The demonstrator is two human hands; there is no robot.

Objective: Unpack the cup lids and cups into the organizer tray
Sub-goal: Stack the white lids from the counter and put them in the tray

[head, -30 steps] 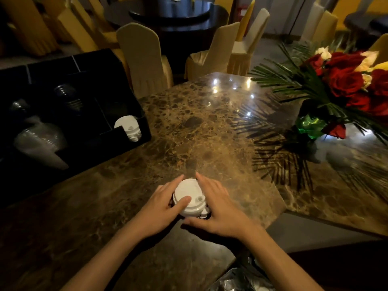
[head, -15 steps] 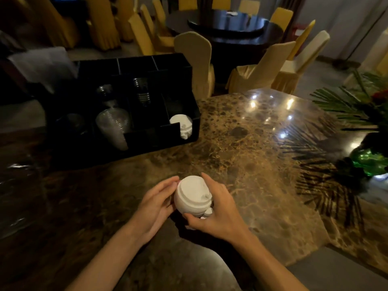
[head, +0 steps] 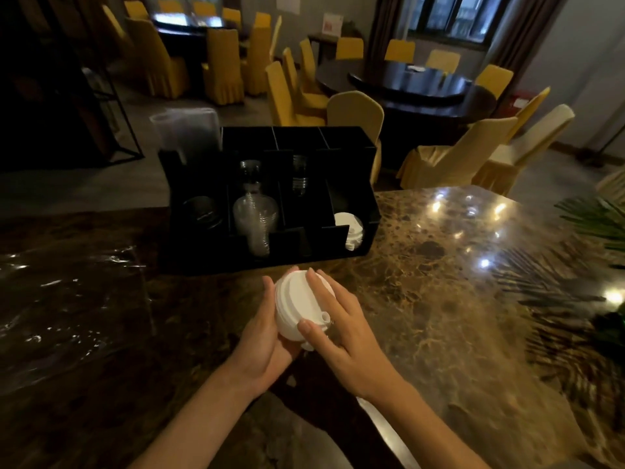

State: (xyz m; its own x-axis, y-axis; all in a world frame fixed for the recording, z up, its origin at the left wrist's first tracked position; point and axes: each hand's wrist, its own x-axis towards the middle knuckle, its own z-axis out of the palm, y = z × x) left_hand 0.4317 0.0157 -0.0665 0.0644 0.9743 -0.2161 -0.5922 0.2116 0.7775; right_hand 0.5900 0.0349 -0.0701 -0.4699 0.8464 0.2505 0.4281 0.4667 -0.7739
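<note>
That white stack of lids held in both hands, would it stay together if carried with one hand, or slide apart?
The stack of white lids looks like thin moulded plastic, so probably light and slightly springy. The lids seem nested rim in rim, which likely holds them together, yet the left hand cups it and the right hand steadies the top, hinting it could fan apart when tilted.

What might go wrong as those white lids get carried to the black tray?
The stack of white lids is only squeezed between the left hand and right hand, so it may slip apart. The lids already in the tray fill the front of the right-hand slot of the organizer tray, and could get knocked.
</note>
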